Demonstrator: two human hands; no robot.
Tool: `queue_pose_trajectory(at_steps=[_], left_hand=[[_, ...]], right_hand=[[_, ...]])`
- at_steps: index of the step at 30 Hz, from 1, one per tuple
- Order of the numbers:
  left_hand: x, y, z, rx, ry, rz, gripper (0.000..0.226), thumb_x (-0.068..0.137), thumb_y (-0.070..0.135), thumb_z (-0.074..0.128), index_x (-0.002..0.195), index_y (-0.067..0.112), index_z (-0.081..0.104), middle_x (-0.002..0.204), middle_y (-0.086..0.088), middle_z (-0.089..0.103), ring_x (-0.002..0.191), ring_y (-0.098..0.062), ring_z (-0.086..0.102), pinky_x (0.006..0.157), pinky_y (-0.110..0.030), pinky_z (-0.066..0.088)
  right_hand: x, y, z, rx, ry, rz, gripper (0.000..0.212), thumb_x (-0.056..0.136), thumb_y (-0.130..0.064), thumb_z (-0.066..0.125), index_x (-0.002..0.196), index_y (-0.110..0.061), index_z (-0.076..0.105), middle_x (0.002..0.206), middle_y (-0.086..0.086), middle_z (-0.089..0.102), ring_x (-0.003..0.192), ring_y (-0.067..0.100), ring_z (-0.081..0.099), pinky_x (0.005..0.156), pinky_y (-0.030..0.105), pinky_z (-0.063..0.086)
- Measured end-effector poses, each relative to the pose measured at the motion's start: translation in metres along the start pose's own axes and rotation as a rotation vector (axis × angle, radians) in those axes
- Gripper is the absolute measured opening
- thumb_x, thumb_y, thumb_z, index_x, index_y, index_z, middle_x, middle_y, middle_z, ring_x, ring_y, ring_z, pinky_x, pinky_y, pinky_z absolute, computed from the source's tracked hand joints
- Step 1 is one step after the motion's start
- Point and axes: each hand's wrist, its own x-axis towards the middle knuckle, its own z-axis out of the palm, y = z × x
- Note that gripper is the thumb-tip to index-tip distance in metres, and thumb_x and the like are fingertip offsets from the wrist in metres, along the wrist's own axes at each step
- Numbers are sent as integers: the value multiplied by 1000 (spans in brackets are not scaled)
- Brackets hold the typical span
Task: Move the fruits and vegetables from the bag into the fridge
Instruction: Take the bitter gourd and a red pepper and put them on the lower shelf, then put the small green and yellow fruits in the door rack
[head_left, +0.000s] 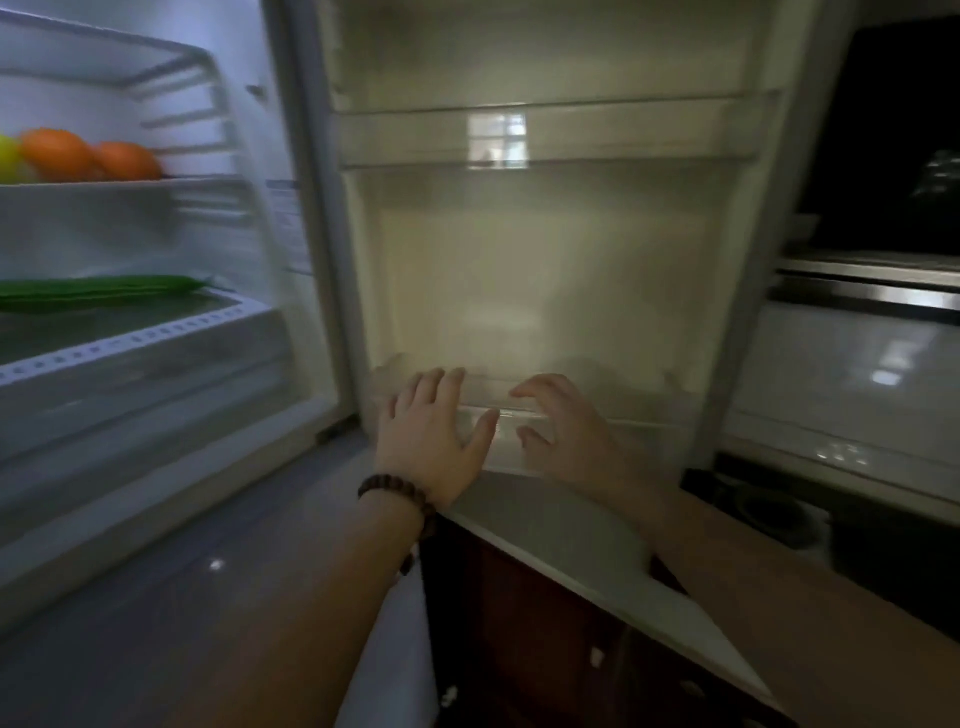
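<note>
The fridge stands open, its lit inside at the left. Two oranges (88, 155) and a yellow-green fruit (8, 158) sit on a shelf (156, 189). A long green vegetable (98, 290) lies on the glass cover of the drawer below. The open door (545, 260) fills the middle, its bins bare. My left hand (434, 436), beaded bracelet on the wrist, is spread flat against the door's lower bin. My right hand (563, 426) hovers beside it with fingers curled apart, holding nothing. No bag is in view.
A white countertop (831, 374) runs along the right, with a steel rail and a dark panel (893, 130) above it. A dark object (769, 514) lies at the counter's near edge. Below the door are dark wooden cabinet fronts (545, 623).
</note>
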Motion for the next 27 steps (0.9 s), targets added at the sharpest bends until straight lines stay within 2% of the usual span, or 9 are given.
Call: queue_pose_trajectory(at_steps=[3,7,12,14,17,18,21,22,27], left_hand=[[13,62,18,-44,-34,143,65,91,60,32,145,24,26,150,1,32,140,-19,23,115,-41,18],[13,152,45,-110,-71,328,63,91,58,33,142,21,32,145,-1,38,136,-21,29,110,-42,24],[-7,270,77,-218,-141,488,60,91,55,38,140,21,34,143,0,40,134,-22,31,110,-42,25],[-20,320,88,-254,-164,560,60,90,56,39,139,23,34,142,1,40,134,-22,31,110,-43,26],[-49,398,103,-298,-217,673,61,90,56,38,140,23,33,143,1,39,134,-20,31,111,-43,26],[-61,425,108,-320,-235,705,61,90,56,37,141,22,33,143,2,39,134,-20,31,111,-43,26],[-106,511,119,-382,-291,793,62,91,57,37,142,21,33,145,1,38,135,-20,30,111,-44,26],[-124,540,122,-398,-315,817,63,92,57,37,143,21,31,146,1,36,136,-20,28,112,-44,25],[-219,674,136,-430,-363,943,66,90,60,33,144,21,29,150,0,33,137,-20,28,113,-41,23]], right_hand=[[-33,32,-53,-97,57,108,40,76,-13,57,115,-11,57,115,3,50,109,14,47,92,16,31],[-94,71,-129,-194,140,280,42,79,-7,61,120,-8,54,121,8,49,110,21,50,92,17,33],[-190,108,-217,-296,232,447,42,85,-12,63,125,-14,51,125,3,45,111,13,46,90,6,27],[-232,121,-252,-342,273,527,42,85,-14,63,125,-16,52,127,2,44,112,14,47,91,11,31],[-302,131,-303,-354,327,652,41,85,-13,62,125,-15,52,127,1,42,108,18,52,94,27,45],[-327,133,-320,-366,345,686,41,85,-12,62,125,-15,52,127,0,42,106,19,53,93,28,45],[-408,141,-375,-454,380,799,43,85,-13,62,127,-13,52,127,2,43,111,18,49,87,13,33],[-435,143,-392,-479,388,843,44,86,-15,61,128,-14,51,129,2,42,113,18,48,85,13,31],[-567,151,-464,-545,464,1027,44,83,-16,63,126,-16,53,131,6,45,116,26,49,88,25,36]])
